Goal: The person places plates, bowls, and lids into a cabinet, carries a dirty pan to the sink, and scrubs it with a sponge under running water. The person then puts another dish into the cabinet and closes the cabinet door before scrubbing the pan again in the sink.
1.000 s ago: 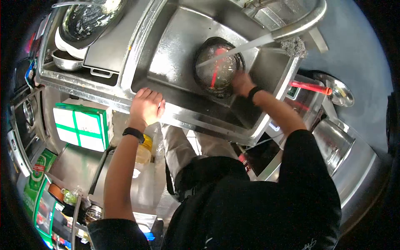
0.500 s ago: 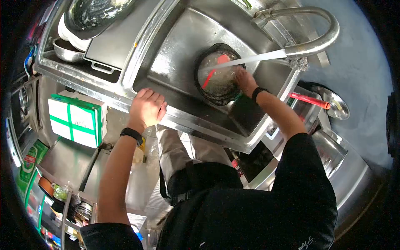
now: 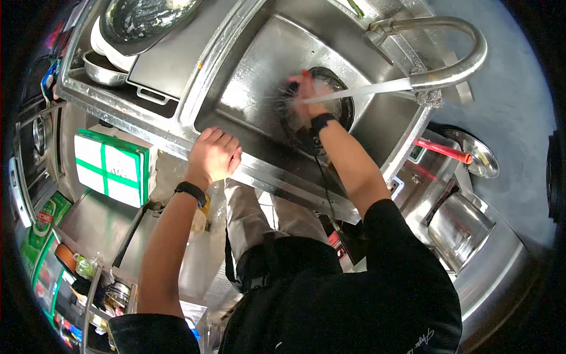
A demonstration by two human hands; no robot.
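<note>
In the steel sink [image 3: 242, 76], a black round pan [image 3: 348, 97] lies under a stream of running water [image 3: 371, 90]. My right hand [image 3: 308, 97] is over the pan's left part, in the splashing stream. Its fingers are smeared by motion, and a small red piece [image 3: 305, 74] shows beside them. A dark patch near the fingertips is too blurred to name. My left hand [image 3: 213, 154] grips the front edge of the sink, fingers curled over the metal rim [image 3: 265, 168].
The curved faucet [image 3: 454, 71] reaches in from the right. Left of the sink are a tray [image 3: 162, 71], a metal bowl [image 3: 103, 69] and a large dark pan [image 3: 144, 26]. A red handle [image 3: 445, 151] and a steel pot [image 3: 460, 230] are at the right.
My right hand has moved left from the pan's right side into the water stream. The red utensil that lay in the pan shows only as blurred red by the hand. My left hand keeps its place.
</note>
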